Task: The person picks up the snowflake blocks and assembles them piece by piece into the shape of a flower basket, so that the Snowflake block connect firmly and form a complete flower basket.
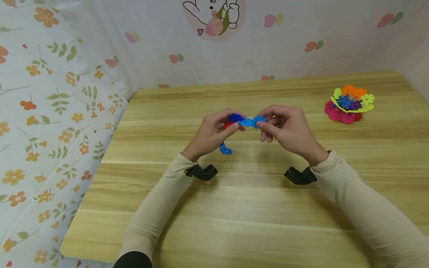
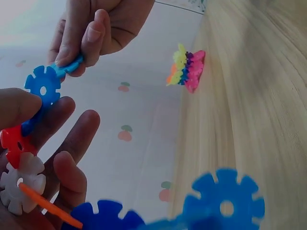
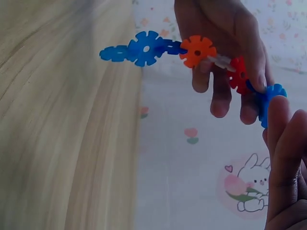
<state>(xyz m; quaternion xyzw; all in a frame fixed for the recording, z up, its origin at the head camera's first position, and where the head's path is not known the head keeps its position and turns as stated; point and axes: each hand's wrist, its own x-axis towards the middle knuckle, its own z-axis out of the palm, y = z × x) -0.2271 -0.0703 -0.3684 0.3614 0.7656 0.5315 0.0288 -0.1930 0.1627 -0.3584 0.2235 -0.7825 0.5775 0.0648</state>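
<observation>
A curved chain of slotted plastic snowflake discs (image 3: 147,39) is held between my two hands above the table. It runs through light blue, dark blue, an orange disc (image 3: 205,45), a white disc (image 2: 32,188) and a red disc (image 3: 235,81), then blue again. My left hand (image 1: 212,132) pinches the chain near the red and dark blue discs, thumb on top. With thumb and forefinger, my right hand (image 1: 289,128) pinches the light blue end disc (image 1: 257,121). The chain's other end, a light blue disc (image 1: 226,150), hangs below the left hand.
At the table's back right stands a flower-shaped model (image 1: 348,117) of pink, yellow, orange, blue and purple discs. The wooden table (image 1: 234,223) meets a printed cloth (image 1: 147,56) behind it. Another floral cloth (image 1: 67,156) hangs along the left edge.
</observation>
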